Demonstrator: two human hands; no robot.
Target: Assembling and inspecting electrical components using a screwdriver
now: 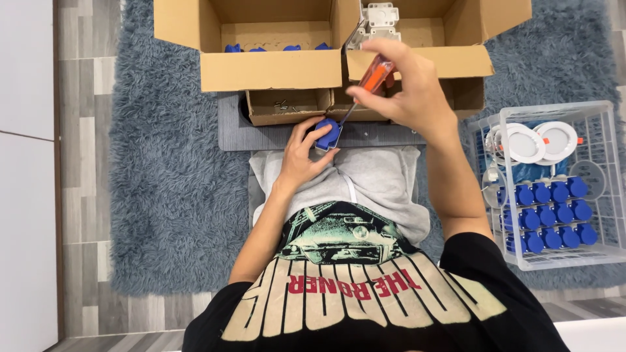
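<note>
I take the grey board [261, 133] across my lap as my landmark. Beyond its left half, an open brown cardboard box [267, 39] holds small blue parts along its near wall. A shallow cardboard tray [287, 107] on the board holds a few tiny metal screws. At the board's near edge, my left hand [301, 153] is clenched around a small blue plastic housing [328, 133], rounded and tilted. My right hand [407, 85] grasps an orange-handled screwdriver [376, 77]; its long axis slants, tip down-left into the housing. Right of the board, a clear wire-sided crate [554, 182] holds white round lamps and blue cylinders in rows.
</note>
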